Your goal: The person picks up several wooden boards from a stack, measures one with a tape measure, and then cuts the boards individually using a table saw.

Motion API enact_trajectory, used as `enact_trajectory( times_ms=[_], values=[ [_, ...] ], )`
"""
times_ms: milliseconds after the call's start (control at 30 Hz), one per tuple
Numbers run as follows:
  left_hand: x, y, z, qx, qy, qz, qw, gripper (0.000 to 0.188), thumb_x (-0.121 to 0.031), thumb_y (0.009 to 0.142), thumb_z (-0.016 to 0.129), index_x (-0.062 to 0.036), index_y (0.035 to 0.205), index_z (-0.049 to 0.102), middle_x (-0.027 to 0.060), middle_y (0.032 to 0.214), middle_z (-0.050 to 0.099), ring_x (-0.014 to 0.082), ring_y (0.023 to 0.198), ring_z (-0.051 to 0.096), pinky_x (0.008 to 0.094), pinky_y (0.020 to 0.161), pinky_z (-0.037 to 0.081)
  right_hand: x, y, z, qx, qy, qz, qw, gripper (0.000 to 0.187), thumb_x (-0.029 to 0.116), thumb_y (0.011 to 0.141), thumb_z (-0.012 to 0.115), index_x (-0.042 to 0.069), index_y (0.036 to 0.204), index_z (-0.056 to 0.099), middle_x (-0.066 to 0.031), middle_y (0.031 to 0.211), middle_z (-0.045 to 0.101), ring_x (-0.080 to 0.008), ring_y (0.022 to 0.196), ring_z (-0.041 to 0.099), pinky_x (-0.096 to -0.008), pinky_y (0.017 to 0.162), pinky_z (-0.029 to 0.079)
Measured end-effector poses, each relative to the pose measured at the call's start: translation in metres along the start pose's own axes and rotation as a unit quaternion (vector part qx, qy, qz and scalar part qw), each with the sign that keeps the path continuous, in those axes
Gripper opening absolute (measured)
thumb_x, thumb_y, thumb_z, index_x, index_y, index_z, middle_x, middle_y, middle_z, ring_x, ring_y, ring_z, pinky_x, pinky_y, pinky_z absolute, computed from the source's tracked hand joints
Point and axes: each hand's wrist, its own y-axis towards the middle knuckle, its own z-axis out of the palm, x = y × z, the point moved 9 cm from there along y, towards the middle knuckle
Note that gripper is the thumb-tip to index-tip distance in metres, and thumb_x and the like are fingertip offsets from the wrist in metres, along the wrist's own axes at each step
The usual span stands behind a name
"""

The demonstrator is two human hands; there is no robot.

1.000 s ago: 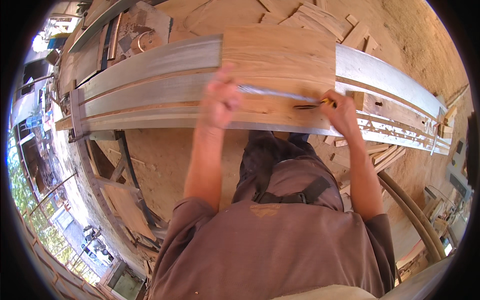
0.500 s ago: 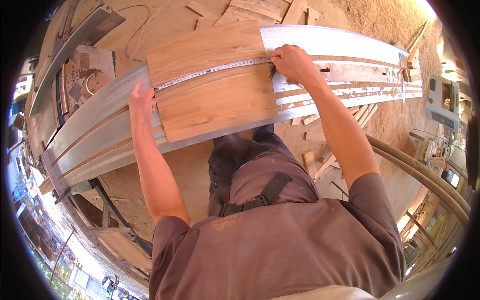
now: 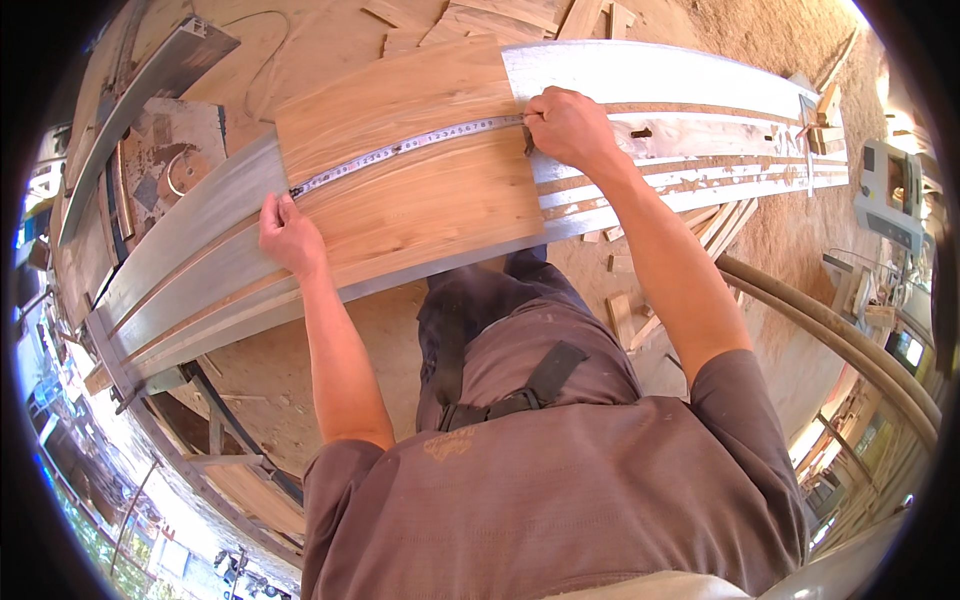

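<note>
A wide wooden board (image 3: 420, 215) lies across a long metal-topped bench (image 3: 200, 225). Stretched over the board from left to right is the white blade of a tape measure (image 3: 400, 148). My left hand (image 3: 292, 238) is at the board's left edge, fingers curled, with thumb and forefinger at the blade's end. At the right edge, my right hand (image 3: 570, 125) is closed in a fist around the blade's other end. A dark bit shows below its fingers; the rest of what it grips is hidden.
Beyond the bench lie loose wooden planks (image 3: 490, 22), with sawdust (image 3: 740, 35) at the far right. A clamp-like fitting (image 3: 808, 145) crosses the bench's right end. A grey machine (image 3: 888, 200) stands right, near thick hoses (image 3: 830, 330). Offcuts (image 3: 622, 318) lie below the bench.
My left hand has turned and dropped slightly lower, its outstretched forefinger now drawn in. Board, tape and right hand appear a little further left in the picture, as the view has shifted slightly.
</note>
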Motion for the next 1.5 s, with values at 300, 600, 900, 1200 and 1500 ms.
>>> enact_trajectory(
  times_ms=[300, 600, 900, 1200, 1500],
  values=[
    [-0.014, -0.005, 0.005, 0.019, 0.018, 0.000, 1.000, 0.035, -0.007, 0.093, 0.070, 0.0128, 0.122, 0.063, 0.0153, 0.103, 0.074, 0.0170, 0.091, 0.070, 0.0289, 0.085, 0.054, -0.004, 0.002, 0.005, 0.030, -0.006, 0.014, 0.999, 0.025, 0.017, 0.088, 0.052, 0.009, 0.082, 0.075, -0.0150, 0.089, 0.071, -0.0385, 0.084, 0.068, -0.0468, 0.074, 0.056],
    [-0.010, -0.005, 0.004, 0.010, 0.008, -0.012, 1.000, 0.035, -0.007, 0.092, 0.072, 0.0122, 0.120, 0.064, 0.0084, 0.094, 0.074, 0.0119, 0.084, 0.065, 0.0269, 0.082, 0.053, -0.008, 0.004, 0.005, 0.034, 0.006, 0.033, 0.999, 0.025, 0.016, 0.088, 0.052, 0.009, 0.080, 0.075, -0.0162, 0.088, 0.072, -0.0394, 0.082, 0.068, -0.0469, 0.073, 0.056],
    [-0.008, -0.003, 0.005, 0.005, 0.048, -0.009, 0.999, 0.036, -0.008, 0.092, 0.072, 0.0125, 0.121, 0.065, 0.0094, 0.094, 0.074, 0.0126, 0.083, 0.066, 0.0278, 0.079, 0.053, -0.006, 0.003, 0.004, 0.090, 0.001, 0.067, 0.994, 0.025, 0.021, 0.091, 0.056, 0.008, 0.092, 0.078, -0.0146, 0.099, 0.073, -0.0378, 0.094, 0.068, -0.0454, 0.085, 0.054],
    [-0.014, -0.003, 0.005, 0.005, 0.113, -0.001, 0.994, 0.032, -0.009, 0.093, 0.069, 0.0106, 0.118, 0.067, 0.0125, 0.092, 0.074, 0.0178, 0.081, 0.067, 0.0310, 0.076, 0.053, -0.004, 0.001, 0.004, 0.076, -0.020, 0.057, 0.995, 0.025, 0.020, 0.091, 0.057, 0.009, 0.093, 0.078, -0.0146, 0.099, 0.073, -0.0370, 0.093, 0.068, -0.0455, 0.085, 0.055],
    [-0.011, 0.009, 0.011, 0.066, 0.145, 0.010, 0.987, 0.047, -0.019, 0.093, 0.058, 0.0124, 0.128, 0.061, 0.0187, 0.104, 0.072, 0.0250, 0.093, 0.067, 0.0350, 0.087, 0.050, 0.014, -0.023, 0.012, 0.011, 0.159, 0.196, 0.968, 0.026, 0.020, 0.084, 0.055, 0.007, 0.091, 0.075, -0.0213, 0.091, 0.073, -0.0416, 0.089, 0.069, -0.0483, 0.080, 0.055]
  ],
)
